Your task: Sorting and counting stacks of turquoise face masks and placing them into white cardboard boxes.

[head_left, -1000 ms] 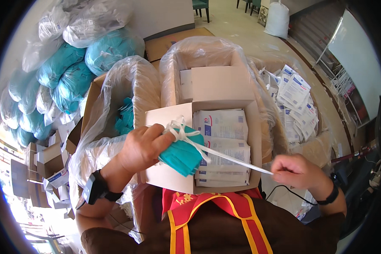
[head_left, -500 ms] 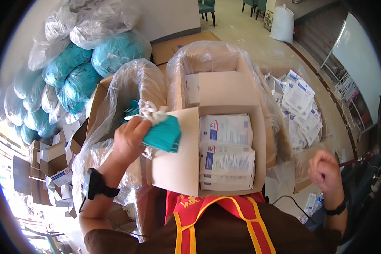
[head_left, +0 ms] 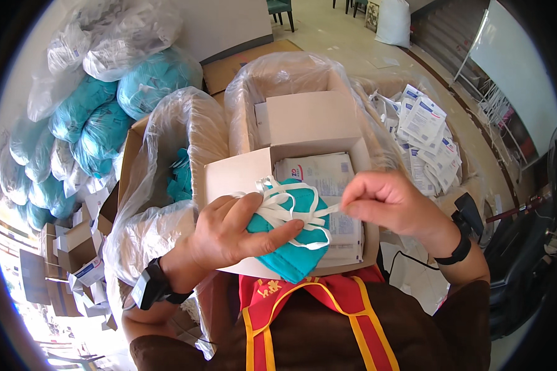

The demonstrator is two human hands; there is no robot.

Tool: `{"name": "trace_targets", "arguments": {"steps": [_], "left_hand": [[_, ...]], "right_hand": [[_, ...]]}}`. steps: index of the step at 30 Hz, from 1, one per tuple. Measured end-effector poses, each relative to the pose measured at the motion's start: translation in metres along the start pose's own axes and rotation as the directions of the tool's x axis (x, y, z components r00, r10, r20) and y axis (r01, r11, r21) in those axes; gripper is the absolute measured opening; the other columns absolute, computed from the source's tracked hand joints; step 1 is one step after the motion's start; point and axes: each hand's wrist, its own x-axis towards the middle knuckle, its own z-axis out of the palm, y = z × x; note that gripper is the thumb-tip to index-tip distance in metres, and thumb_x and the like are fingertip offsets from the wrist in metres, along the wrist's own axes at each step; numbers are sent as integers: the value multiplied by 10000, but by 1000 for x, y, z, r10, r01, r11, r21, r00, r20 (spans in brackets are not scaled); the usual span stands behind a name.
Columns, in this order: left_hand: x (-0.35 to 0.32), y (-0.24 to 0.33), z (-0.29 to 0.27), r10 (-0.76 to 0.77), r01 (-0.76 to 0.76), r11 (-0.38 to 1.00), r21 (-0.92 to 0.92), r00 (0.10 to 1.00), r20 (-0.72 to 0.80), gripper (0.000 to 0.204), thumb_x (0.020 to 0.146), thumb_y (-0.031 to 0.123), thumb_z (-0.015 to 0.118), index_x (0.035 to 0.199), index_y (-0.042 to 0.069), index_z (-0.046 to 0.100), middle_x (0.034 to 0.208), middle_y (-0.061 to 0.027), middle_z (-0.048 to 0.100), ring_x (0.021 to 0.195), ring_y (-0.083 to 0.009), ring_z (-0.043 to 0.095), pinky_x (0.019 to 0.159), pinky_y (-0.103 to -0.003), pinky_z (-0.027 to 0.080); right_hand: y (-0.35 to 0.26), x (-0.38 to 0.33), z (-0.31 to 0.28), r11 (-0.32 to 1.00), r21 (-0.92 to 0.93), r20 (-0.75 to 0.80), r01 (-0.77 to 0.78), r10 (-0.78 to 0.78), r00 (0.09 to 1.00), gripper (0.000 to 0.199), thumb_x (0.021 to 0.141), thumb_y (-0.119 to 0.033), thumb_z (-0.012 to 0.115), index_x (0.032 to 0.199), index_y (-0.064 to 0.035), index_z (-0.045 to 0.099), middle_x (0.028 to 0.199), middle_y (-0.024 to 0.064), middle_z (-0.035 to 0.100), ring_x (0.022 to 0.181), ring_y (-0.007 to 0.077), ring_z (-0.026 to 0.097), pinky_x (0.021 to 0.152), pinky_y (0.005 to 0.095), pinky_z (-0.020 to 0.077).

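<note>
A teal face mask (head_left: 294, 258) with a tangle of white elastic straps (head_left: 284, 202) is over the front of an open cardboard box (head_left: 232, 176). My left hand (head_left: 234, 230) grips the mask from the left, its thumb across the straps; whether more than one mask is in it I cannot tell. From the right, my right hand (head_left: 382, 201) pinches the end of one white strap and draws it out sideways. Under both hands, the box holds rows of flat white printed packets (head_left: 319, 168), partly hidden by the mask and fingers.
Left of the box stands a plastic-lined carton (head_left: 189, 117) with teal masks (head_left: 181, 176) inside. Another lined carton (head_left: 291, 65) is behind it. Loose white packets (head_left: 424, 127) fill a container at right. Bulging bags (head_left: 102, 133) and small empty boxes (head_left: 80, 232) pile up at far left.
My left hand has brought the mask rightward and nearer, over the box. My right hand has come in from the far right and taken hold of a strap. The view has shifted slightly.
</note>
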Motion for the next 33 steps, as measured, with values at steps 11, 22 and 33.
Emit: {"name": "trace_targets", "arguments": {"steps": [11, 22, 33], "left_hand": [[8, 3, 9, 46, -49, 998, -48, 997, -62, 476, 663, 291, 732, 1110, 328, 575, 918, -115, 560, 588, -156, 620, 521, -263, 510], [8, 1, 9, 36, -37, 998, -47, 999, -25, 447, 664, 225, 701, 1089, 268, 568, 914, -115, 565, 602, -170, 623, 515, -268, 501], [12, 7, 13, 62, -61, 984, -165, 998, 2, 445, 718, 200, 704, 1137, 177, 556, 945, -154, 574, 610, -222, 627, 503, -312, 504]], "right_hand": [[-15, 6, 16, 916, -402, 100, -16, 61, 993, 137, 902, -116, 638, 1024, -55, 623, 738, 58, 657, 632, 103, 585, 598, 262, 453], [-13, 2, 5, 893, -439, 42, 97, -87, 995, 132, 865, -124, 678, 976, -69, 633, 609, 23, 558, 525, 105, 508, 517, 269, 405], [-11, 14, 8, 906, -399, 33, 140, -139, 990, 138, 872, -177, 678, 942, -63, 645, 624, 37, 604, 538, 109, 556, 509, 273, 416]]}}
